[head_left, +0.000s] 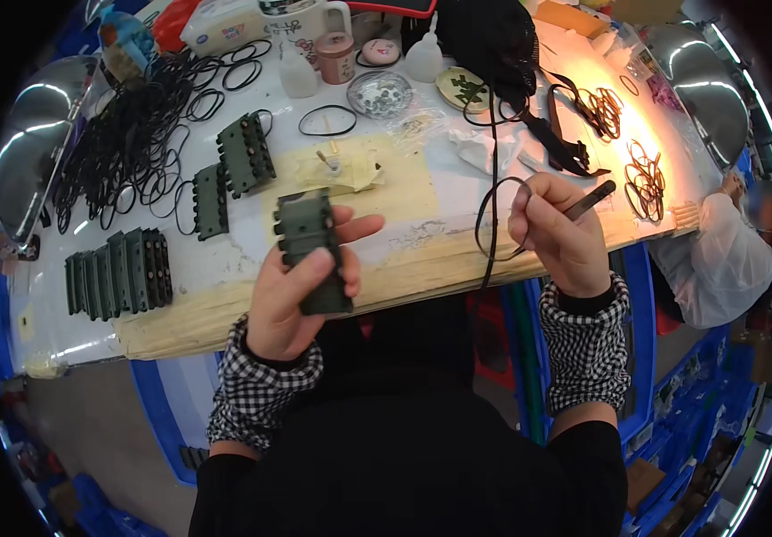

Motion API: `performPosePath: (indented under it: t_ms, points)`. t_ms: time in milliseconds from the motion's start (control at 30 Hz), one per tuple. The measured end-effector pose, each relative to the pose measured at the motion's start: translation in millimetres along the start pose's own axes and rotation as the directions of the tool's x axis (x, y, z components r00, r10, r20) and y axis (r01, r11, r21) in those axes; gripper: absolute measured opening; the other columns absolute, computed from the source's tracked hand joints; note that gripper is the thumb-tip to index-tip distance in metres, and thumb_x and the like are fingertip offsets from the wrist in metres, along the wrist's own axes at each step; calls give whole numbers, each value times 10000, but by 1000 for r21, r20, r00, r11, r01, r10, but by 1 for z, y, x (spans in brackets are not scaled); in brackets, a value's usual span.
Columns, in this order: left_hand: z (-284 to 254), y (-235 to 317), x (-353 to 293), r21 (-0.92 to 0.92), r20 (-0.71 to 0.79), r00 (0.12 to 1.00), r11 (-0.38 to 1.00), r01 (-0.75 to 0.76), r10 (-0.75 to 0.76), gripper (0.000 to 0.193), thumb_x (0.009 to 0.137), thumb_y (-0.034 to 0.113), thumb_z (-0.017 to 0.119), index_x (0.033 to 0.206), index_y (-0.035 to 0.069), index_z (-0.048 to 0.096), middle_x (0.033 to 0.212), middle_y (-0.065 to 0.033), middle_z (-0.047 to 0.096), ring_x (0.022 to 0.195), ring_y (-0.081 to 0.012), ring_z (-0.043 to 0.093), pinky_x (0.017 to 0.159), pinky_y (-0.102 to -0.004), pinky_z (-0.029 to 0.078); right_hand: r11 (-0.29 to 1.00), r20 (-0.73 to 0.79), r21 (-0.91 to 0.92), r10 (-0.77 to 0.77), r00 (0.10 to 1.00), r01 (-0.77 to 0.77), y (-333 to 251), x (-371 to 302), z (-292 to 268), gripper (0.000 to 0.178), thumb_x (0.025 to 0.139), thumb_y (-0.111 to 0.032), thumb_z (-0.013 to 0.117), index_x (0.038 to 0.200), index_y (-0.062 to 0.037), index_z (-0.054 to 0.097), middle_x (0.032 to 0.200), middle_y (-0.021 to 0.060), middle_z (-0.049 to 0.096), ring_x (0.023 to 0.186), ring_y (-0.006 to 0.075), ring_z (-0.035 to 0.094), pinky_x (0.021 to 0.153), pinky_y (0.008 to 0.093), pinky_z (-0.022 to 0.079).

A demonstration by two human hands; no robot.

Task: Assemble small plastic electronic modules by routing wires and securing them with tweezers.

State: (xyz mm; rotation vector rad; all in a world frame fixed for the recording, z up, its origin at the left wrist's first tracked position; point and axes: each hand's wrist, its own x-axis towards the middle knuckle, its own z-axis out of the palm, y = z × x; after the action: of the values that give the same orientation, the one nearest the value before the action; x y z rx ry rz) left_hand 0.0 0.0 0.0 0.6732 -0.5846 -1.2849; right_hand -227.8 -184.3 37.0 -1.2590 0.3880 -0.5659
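Forearm (265, 391) angled up from the lower edge, my left hand (289, 295) closes around a dark green ridged part (307, 217) just left of the frame's centre, thumb across its face, two fingers stretched out past its right side. Right of centre, my right hand (567, 234) is curled in, fingertips pinched together at a thin black loop (478, 229); a slim dark tool (595, 198) sits in the same grip, pointing toward the upper right.
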Motion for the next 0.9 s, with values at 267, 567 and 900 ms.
performPosePath:
  t_ms: [267,567,900]
  points:
    - [22,-5,11,-113,-37,969,964,240,-245,495,855,89,623,1289,24,393,979,-118,594,763,-127,515,722,-276,448,920,210,278,224,952,-277,19,11,42,152,935,-160,572,981,-17,593,795,34,620,711,64,555,599,198,401]
    - [14,-3,4,-209,-51,975,957,202,-217,501,843,37,635,1285,10,399,939,-85,573,764,-135,538,711,-273,456,866,247,316,319,915,-387,33,14,48,173,946,-185,561,992,-20,590,774,19,606,705,63,549,601,202,392]
    - [21,0,3,-192,-106,971,963,190,-213,492,843,24,635,1281,10,413,933,-74,584,764,-124,551,702,-262,459,833,271,345,352,896,-432,34,15,54,226,966,-210,525,1027,-3,592,770,27,608,681,53,556,586,188,414]
